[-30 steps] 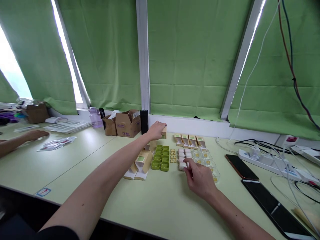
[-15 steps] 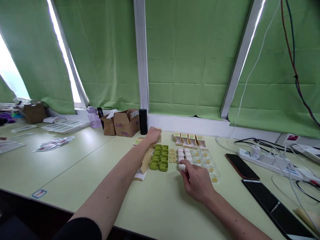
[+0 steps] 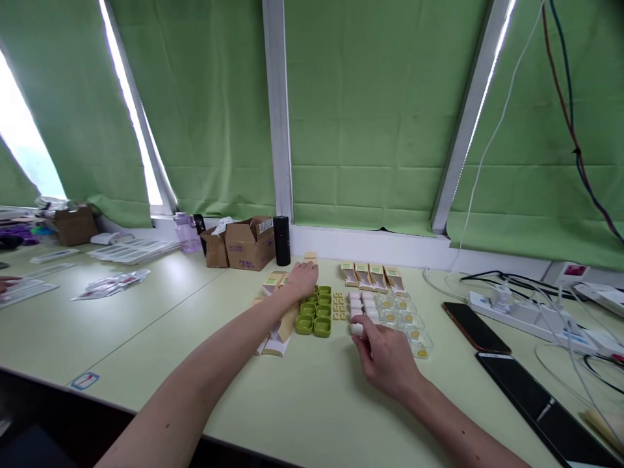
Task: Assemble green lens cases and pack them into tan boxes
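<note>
I am watching both hands working over sorted rows of small parts at the middle of the pale green table (image 3: 312, 403). The left hand (image 3: 303, 278) is lying palm down, fingers loosely bent, on the tan boxes (image 3: 273, 283) just left of centre; I cannot tell whether it is gripping one or only resting there. The right hand (image 3: 385, 354) is reaching up from the lower right, its thumb and forefinger touching the nearest white piece (image 3: 357, 329) at the front of the white block (image 3: 363, 303). The piece is sitting on the table, and I cannot tell whether the fingers are closing on it.

Judging by the layout, the sorting is looking well advanced: the green trays (image 3: 316, 309) are standing in a neat double column, the yellow tiles (image 3: 337, 305) are lining up beside them, and the clear shells (image 3: 407, 320) are running along the right of the white block. Four open cartons (image 3: 373, 274) are waiting in a row behind. The tan boxes under the left forearm are lying looser, so I am guessing that group is unfinished.
</note>
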Demonstrator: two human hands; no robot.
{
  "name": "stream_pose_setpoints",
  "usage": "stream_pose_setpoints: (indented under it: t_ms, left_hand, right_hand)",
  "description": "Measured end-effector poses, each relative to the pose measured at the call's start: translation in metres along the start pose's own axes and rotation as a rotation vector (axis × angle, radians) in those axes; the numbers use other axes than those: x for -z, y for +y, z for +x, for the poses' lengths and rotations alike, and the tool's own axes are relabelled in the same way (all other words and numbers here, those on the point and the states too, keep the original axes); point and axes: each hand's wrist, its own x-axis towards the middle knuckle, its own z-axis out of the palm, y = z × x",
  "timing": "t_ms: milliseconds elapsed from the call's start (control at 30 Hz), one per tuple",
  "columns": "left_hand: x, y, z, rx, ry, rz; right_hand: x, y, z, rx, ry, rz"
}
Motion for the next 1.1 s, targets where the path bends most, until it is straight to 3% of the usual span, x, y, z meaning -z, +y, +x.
stream_pose_setpoints:
  t_ms: [867,1033,1100]
  left_hand:
    - [0.007,0.0,0.006,0.056,-0.052,-0.021]
    - [0.018,0.004,-0.001,0.062,-0.013,-0.056]
    - [0.026,0.006,-0.008,0.043,0.027,-0.083]
  right_hand:
    - [-0.003,-0.003,-0.001,0.019,-0.039,-0.008]
    - [-0.002,-0.003,-0.004,0.03,-0.013,0.014]
    - [0.003,-0.004,-0.002,0.115,0.04,0.048]
